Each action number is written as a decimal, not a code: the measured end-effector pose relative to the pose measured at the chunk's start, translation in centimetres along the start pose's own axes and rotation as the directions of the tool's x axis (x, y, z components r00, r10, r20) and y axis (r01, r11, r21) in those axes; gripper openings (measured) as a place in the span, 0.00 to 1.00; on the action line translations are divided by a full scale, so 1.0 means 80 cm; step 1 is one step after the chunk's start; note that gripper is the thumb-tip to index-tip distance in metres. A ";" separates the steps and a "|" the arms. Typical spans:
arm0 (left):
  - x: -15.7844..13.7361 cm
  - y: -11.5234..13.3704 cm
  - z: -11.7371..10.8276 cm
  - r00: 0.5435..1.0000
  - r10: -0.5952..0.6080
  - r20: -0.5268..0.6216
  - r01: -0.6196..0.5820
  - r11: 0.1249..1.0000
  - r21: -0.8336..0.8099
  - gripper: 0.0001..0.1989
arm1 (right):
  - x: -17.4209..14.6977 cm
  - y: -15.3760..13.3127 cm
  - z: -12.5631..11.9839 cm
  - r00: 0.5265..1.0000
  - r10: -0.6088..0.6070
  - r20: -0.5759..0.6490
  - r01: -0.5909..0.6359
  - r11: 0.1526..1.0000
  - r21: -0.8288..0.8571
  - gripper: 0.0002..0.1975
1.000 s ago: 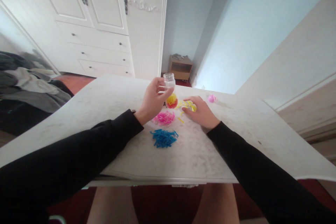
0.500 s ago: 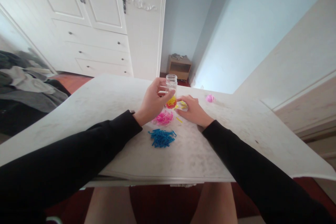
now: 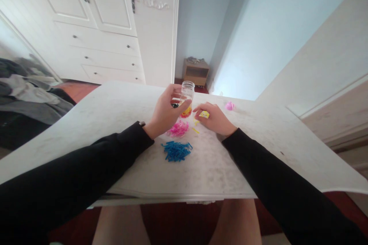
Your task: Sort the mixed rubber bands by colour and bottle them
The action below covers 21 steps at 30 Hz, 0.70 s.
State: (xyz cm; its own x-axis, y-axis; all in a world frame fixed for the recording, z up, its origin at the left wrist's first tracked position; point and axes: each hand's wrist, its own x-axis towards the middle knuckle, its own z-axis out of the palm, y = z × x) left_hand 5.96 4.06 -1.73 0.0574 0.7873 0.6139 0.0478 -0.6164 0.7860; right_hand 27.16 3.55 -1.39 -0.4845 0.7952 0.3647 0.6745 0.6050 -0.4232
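Observation:
My left hand (image 3: 165, 111) is wrapped round a clear jar (image 3: 188, 89), which stands uncapped and slightly tilted. Yellow pieces lie over red ones in its bottom. Just right of the jar, my right hand (image 3: 212, 118) has thumb and fingers pinched together at some small yellow strips (image 3: 204, 114); the hand hides part of them. One loose yellow strip (image 3: 195, 130) lies nearer to me. A heap of pink strips (image 3: 178, 128) sits below my left hand, and a heap of blue strips (image 3: 176, 151) is closer to the table's front edge. Black pieces (image 3: 174, 105) show partly behind my left fingers.
A pink round object (image 3: 230, 105) rests on the white table (image 3: 247, 160) at the back right. Beyond the table stand a white wardrobe (image 3: 109, 53) and a small wooden cabinet (image 3: 196, 72). Clothes (image 3: 28, 97) are piled at the far left.
My right thumb and fingers have closed together at the yellow strips. The jar has tilted a little in my left hand, showing more of the black pieces behind it.

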 end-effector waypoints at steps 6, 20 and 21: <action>-0.001 0.000 -0.003 0.998 0.054 0.008 -0.055 0.998 0.038 0.15 | -0.011 0.010 -0.010 0.997 -0.070 0.018 0.069 0.997 0.031 0.06; -0.003 0.004 -0.003 0.999 0.048 0.017 -0.049 0.997 0.052 0.16 | -0.021 -0.017 -0.010 1.000 0.001 0.018 -0.002 0.997 0.083 0.11; -0.003 0.004 -0.003 0.999 0.045 0.015 -0.046 0.997 0.054 0.16 | -0.022 -0.021 -0.010 0.999 0.026 0.024 -0.029 0.994 0.106 0.09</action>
State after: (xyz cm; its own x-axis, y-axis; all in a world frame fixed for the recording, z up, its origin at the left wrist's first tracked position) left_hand 5.75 3.66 -1.61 0.0744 0.7584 0.6476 0.0991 -0.6518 0.7519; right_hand 27.35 1.10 -0.72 -0.4802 0.8114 0.3331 0.6250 0.5830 -0.5192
